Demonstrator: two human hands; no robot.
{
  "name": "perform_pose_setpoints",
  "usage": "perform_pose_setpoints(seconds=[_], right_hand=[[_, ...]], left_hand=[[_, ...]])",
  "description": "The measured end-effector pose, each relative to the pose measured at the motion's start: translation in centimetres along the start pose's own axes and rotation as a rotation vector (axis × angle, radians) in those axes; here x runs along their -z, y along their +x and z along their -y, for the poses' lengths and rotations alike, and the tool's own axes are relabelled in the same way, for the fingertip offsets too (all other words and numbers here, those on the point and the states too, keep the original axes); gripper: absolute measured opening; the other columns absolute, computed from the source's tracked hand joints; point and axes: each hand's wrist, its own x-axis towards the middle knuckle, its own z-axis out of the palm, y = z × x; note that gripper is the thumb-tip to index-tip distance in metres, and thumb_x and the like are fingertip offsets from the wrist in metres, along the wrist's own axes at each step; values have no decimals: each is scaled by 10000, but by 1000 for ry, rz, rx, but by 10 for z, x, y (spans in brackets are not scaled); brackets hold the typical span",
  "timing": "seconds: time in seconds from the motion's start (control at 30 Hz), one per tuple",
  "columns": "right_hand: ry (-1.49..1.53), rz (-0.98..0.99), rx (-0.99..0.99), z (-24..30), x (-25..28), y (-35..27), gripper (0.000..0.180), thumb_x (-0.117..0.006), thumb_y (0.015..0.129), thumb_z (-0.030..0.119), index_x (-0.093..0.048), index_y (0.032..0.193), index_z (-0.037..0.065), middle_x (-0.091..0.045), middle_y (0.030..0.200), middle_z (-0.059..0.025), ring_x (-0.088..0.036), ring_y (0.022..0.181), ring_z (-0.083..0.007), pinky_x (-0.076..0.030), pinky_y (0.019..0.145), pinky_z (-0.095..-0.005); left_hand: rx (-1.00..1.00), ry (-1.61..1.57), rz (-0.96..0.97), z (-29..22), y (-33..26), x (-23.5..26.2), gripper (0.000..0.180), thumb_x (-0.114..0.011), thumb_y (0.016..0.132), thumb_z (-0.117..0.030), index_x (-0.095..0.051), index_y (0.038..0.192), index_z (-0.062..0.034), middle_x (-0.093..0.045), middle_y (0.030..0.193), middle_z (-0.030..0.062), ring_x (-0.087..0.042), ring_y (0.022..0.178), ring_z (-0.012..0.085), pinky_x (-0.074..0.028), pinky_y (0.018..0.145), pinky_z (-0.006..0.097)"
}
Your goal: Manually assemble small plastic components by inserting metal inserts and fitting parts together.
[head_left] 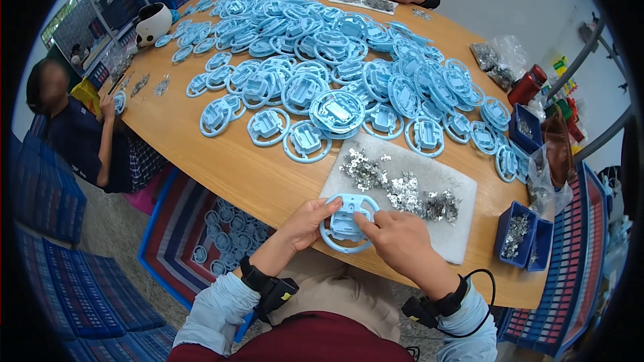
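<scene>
My left hand [303, 222] grips a round light-blue plastic part [349, 245], with the thumb on its upper rim. The part is a ring with a boxy frame across its middle, held over the table's near edge. My right hand [404, 245] is closed, its index finger and thumb at the part's inner frame; whatever is pinched there, if anything, is hidden. Just beyond both hands lies a white foam sheet [429, 171]. Small shiny metal clips [404, 193] are heaped on it.
A big pile of matching blue parts [288, 27] covers the wooden table [174, 131]. Blue bins [515, 234] of metal pieces stand at the right, near a red flask [528, 85]. A crate [181, 241] with more parts sits lower left. Two co-workers [84, 134] sit around the table.
</scene>
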Motion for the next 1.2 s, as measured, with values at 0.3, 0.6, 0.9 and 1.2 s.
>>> perform_pose_setpoints(seconds=[0.3, 0.6, 0.9, 1.2], right_hand=[[-34, 4, 36, 7, -5, 1, 315, -524, 701, 107, -522, 1014, 79, -518, 692, -40, -561, 586, -190, -436, 496, -301], [568, -549, -383, -6, -17, -27, 274, -571, 727, 8, -595, 988, 89, -537, 632, -94, -553, 539, -202, -418, 470, -304], [699, -638, -519, -30, 12, -59, 186, -565, 769, 13, -616, 946, 36, -606, 725, -124, -562, 556, -174, -428, 505, -270], [692, -913, -904, -55, 35, -155, 184, -537, 781, 23, -598, 954, 25, -607, 708, -118, -587, 584, -203, -427, 489, -288]], left_hand=[[48, -13, -34, -2, -3, -16, 274, -490, 871, -287, -534, 965, -33, -590, 889, 47, -587, 792, 107, -501, 693, 262], [83, -17, 0, 15, 12, -57, 280, -470, 883, -266, -554, 949, -7, -600, 867, 46, -582, 770, 103, -490, 684, 253], [171, 250, 69, 1, 23, -75, 314, -484, 873, -303, -564, 978, -18, -607, 846, 41, -580, 721, 90, -484, 665, 233], [6, 423, 53, -11, 25, -80, 290, -485, 876, -265, -581, 937, 2, -610, 815, 26, -559, 709, 63, -455, 626, 210]])
